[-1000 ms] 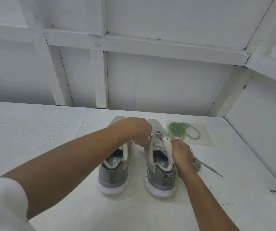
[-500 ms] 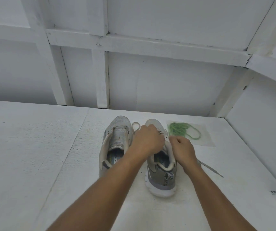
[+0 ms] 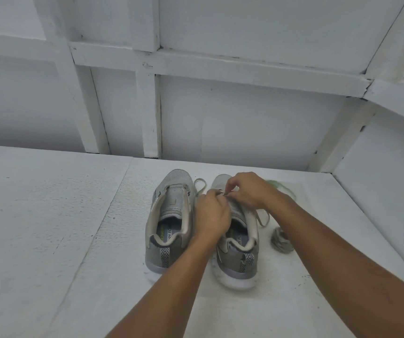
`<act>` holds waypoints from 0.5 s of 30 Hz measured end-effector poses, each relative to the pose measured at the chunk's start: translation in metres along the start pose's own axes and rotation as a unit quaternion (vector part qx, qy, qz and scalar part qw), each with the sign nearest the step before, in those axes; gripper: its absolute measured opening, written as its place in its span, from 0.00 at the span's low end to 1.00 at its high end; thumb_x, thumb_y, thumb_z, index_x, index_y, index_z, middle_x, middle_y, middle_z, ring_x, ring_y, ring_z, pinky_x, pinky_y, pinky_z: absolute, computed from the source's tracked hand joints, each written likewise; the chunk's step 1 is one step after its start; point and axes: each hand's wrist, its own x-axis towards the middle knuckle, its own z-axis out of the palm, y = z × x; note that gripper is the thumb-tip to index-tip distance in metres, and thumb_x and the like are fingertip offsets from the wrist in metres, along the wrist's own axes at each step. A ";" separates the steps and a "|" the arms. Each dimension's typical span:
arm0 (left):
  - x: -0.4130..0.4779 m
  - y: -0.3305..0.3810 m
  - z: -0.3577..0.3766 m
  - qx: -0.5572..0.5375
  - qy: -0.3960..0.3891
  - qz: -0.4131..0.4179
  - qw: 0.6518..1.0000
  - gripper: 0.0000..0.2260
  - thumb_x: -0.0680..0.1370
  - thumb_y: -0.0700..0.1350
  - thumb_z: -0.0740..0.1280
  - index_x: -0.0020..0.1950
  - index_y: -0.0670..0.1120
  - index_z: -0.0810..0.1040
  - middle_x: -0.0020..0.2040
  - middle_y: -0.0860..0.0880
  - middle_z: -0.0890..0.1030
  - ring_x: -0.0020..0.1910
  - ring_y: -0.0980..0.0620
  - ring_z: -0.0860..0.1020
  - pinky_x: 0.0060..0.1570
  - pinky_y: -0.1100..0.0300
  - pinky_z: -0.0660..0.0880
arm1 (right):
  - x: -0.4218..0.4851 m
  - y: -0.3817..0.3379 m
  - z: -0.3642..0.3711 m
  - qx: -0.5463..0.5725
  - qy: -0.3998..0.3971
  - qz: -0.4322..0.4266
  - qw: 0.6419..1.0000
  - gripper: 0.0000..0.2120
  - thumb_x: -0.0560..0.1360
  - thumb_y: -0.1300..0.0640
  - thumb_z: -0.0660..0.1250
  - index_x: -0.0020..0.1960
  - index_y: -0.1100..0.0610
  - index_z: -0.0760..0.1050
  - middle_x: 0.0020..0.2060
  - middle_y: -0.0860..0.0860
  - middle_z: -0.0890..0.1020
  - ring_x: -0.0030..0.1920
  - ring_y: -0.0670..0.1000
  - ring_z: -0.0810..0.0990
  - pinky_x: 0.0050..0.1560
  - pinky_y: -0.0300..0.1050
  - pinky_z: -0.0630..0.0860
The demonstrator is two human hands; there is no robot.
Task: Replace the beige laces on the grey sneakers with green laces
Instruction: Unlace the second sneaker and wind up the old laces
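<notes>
Two grey sneakers stand side by side, heels toward me. The left sneaker (image 3: 169, 220) has no lace in its eyelets. Over the right sneaker (image 3: 238, 254) both hands work at the eyelets. My left hand (image 3: 212, 215) has its fingers curled on the beige lace (image 3: 263, 217) at the tongue. My right hand (image 3: 249, 191) pinches the same lace just beyond. A loop of beige lace (image 3: 199, 185) lies between the toes. The green laces (image 3: 284, 189) lie behind my right wrist, mostly hidden.
A wound-up bundle of beige lace (image 3: 280, 241) lies right of the right sneaker. The white table (image 3: 49, 228) ends at a white framed wall (image 3: 220, 118) behind and a side wall (image 3: 379, 203) on the right.
My right hand moved forward over the right sneaker's toe end and now pinches the lace. My left hand stayed on the tongue. The view shifted slightly.
</notes>
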 end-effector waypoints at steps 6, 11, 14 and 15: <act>0.003 0.000 0.000 -0.060 0.007 -0.052 0.997 0.16 0.81 0.40 0.54 0.62 0.41 0.77 0.59 0.41 0.80 0.59 0.42 0.75 0.57 0.55 0.70 | 0.010 -0.012 0.006 -0.042 -0.005 -0.014 0.999 0.08 0.74 0.53 0.67 0.51 0.52 0.81 0.53 0.51 0.80 0.54 0.53 0.77 0.50 0.45 0.73; 0.003 0.000 0.000 -0.084 0.002 -0.064 0.994 0.16 0.81 0.40 0.53 0.62 0.42 0.77 0.58 0.42 0.80 0.58 0.43 0.76 0.55 0.58 0.70 | 0.010 0.002 -0.007 -0.054 0.052 0.068 0.995 0.02 0.73 0.56 0.65 0.44 0.53 0.76 0.50 0.52 0.80 0.50 0.55 0.77 0.48 0.46 0.73; 0.003 0.000 0.000 -0.098 0.005 -0.067 0.993 0.16 0.81 0.40 0.53 0.60 0.41 0.78 0.57 0.41 0.80 0.57 0.43 0.76 0.55 0.58 0.71 | 0.010 0.020 -0.016 -0.025 0.105 0.139 0.984 0.01 0.73 0.58 0.64 0.44 0.55 0.74 0.50 0.54 0.80 0.49 0.57 0.77 0.48 0.48 0.75; 0.003 -0.001 0.000 -0.100 0.006 -0.067 0.993 0.16 0.81 0.40 0.53 0.60 0.41 0.78 0.57 0.41 0.80 0.57 0.44 0.76 0.55 0.58 0.71 | 0.010 0.022 -0.015 -0.012 0.100 0.142 0.985 0.04 0.73 0.58 0.64 0.47 0.55 0.75 0.53 0.54 0.79 0.52 0.57 0.76 0.50 0.49 0.76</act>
